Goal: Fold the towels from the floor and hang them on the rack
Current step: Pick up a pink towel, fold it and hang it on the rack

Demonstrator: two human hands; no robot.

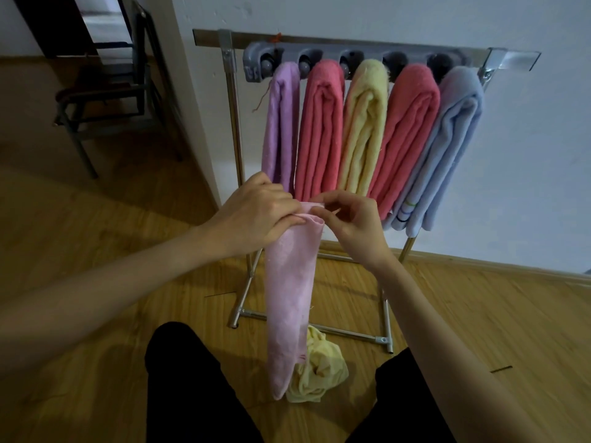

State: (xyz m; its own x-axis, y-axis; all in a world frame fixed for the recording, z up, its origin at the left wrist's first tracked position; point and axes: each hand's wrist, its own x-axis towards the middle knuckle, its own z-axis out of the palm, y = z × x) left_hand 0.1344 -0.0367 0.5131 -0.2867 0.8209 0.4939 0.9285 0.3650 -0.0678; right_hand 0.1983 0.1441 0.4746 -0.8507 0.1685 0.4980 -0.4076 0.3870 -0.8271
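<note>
A light pink towel point(289, 295) hangs down long and narrow in front of me, folded lengthwise. My left hand point(256, 215) grips its top edge from the left. My right hand point(347, 220) pinches the same top edge from the right. A crumpled yellow towel point(319, 369) lies on the floor behind the pink one's lower end. The metal rack point(232, 100) stands against the wall. From its grey holder bar point(323, 55) hang several folded towels: purple point(281, 123), pink-red point(319, 129), yellow point(363, 123), pink-red point(406, 129) and light blue point(447, 145).
A dark chair point(108, 91) stands at the back left beside a white wall corner point(188, 91). The rack's lower bars point(335, 330) run across the wooden floor near my legs in black trousers point(192, 388).
</note>
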